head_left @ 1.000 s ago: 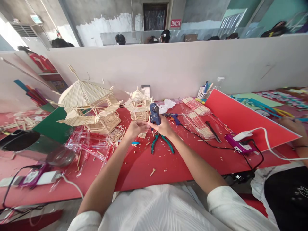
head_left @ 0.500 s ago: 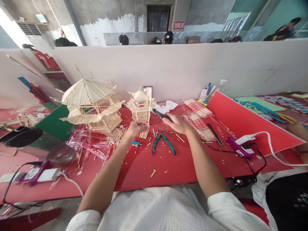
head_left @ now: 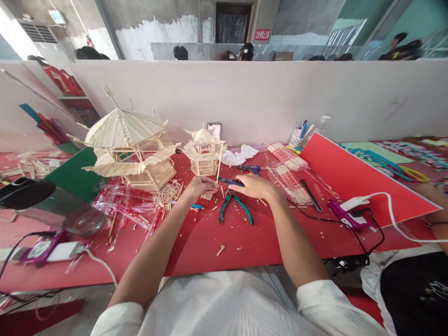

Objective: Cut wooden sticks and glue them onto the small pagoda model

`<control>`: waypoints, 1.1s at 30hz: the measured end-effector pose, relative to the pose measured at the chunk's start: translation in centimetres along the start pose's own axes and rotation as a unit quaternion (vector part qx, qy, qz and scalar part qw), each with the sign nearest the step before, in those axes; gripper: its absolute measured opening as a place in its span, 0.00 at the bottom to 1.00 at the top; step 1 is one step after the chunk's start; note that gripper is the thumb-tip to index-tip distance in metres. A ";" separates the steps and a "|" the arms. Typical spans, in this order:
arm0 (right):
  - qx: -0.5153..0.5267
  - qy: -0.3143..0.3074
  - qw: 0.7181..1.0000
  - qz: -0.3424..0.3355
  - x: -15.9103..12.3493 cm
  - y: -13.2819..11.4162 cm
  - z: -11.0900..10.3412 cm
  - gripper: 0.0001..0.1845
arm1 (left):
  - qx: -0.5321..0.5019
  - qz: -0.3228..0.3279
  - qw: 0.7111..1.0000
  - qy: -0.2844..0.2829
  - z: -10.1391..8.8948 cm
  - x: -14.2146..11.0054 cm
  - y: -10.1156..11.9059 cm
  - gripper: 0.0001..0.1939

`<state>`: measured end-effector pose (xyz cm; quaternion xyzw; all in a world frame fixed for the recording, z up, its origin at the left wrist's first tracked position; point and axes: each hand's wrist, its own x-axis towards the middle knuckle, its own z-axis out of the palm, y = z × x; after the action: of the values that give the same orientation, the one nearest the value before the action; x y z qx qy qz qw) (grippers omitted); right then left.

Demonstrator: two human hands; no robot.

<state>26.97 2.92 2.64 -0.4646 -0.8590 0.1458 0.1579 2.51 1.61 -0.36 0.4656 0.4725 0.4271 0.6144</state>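
My left hand (head_left: 201, 189) pinches the lower end of a thin wooden stick (head_left: 220, 161), which stands nearly upright. In my right hand (head_left: 257, 185) is a slim dark blue hand tool (head_left: 230, 181); its exact kind is not clear. The tool's tip meets the stick just above my left fingertips. Green-handled pliers (head_left: 236, 209) lie open on the table in front of my hands. Behind them is a small pavilion model (head_left: 204, 151) of wooden sticks, and a larger pavilion model (head_left: 128, 144) stands to the left.
A blue glue gun (head_left: 252, 168) lies behind my right hand. Packs of sticks (head_left: 289, 175) and a black cutter (head_left: 311, 196) sit to the right, near a red board (head_left: 364, 182). Plastic wrapping (head_left: 126, 205), a clear jar (head_left: 56, 210) and power strips (head_left: 45, 247) are at left.
My right hand has lowered the dark blue tool and brought it left against the stick, uncovering the glue gun behind. My left hand still grips the stick in nearly the same place.
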 end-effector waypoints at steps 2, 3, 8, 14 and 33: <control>-0.010 -0.011 1.000 -0.001 0.0 -0.4 0.0 0.26 | 0.003 -0.007 1.000 -0.007 0.2 0.0 -0.2 0.17; -0.015 -0.020 1.000 0.001 0.0 -0.6 0.1 0.26 | 0.003 -0.010 1.000 -0.012 0.2 0.1 -0.3 0.17; -0.031 -0.030 0.999 0.015 -0.2 -1.6 -0.1 0.26 | -0.002 -0.021 0.999 -0.030 -0.1 0.9 -1.3 0.16; -0.100 -0.048 0.994 0.022 -0.5 -2.3 -0.6 0.25 | -0.003 -0.052 0.998 -0.034 -0.2 1.3 -1.6 0.16; -0.201 -0.178 0.959 0.085 -0.5 -5.7 -1.2 0.34 | 0.021 -0.077 0.997 -0.018 0.6 1.4 -1.1 0.06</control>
<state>23.47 -0.35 5.94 -0.5243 -0.8423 0.0635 -0.1076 3.44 2.60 -1.63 0.4482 0.5048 0.3599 0.6441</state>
